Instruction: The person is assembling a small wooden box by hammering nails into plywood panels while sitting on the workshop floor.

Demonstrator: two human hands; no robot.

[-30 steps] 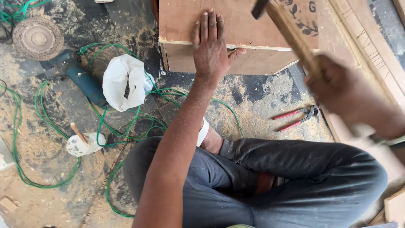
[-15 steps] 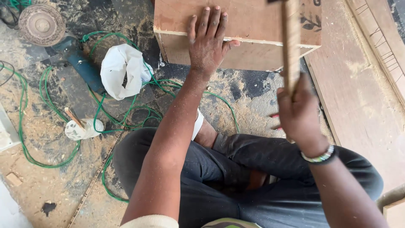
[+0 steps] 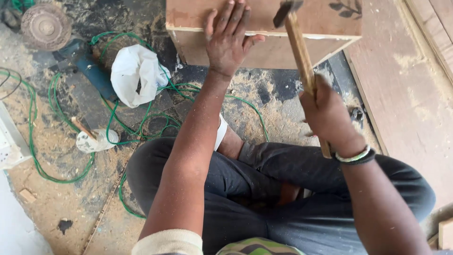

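Observation:
I sit cross-legged on a sawdust-covered floor in front of a plywood box (image 3: pixel 330 19). My left hand (image 3: pixel 229 40) lies flat, fingers spread, over the box's top front edge. My right hand (image 3: pixel 328 115) grips the wooden handle of a hammer (image 3: pixel 297 47). The dark hammer head reaches the box's top near the upper frame edge, just right of my left fingers. A bracelet circles my right wrist.
A green cable (image 3: pixel 101 132) loops over the floor at left. A white plastic bag (image 3: pixel 134 73), a small white cup with a stick (image 3: pixel 92 139) and a round disc (image 3: pixel 45 26) lie there too. Plywood sheets (image 3: pixel 406 94) cover the right side.
My right hand swung the hammer from high on the right down and forward, so its head now meets the box top. The left hand stayed pressed on the box.

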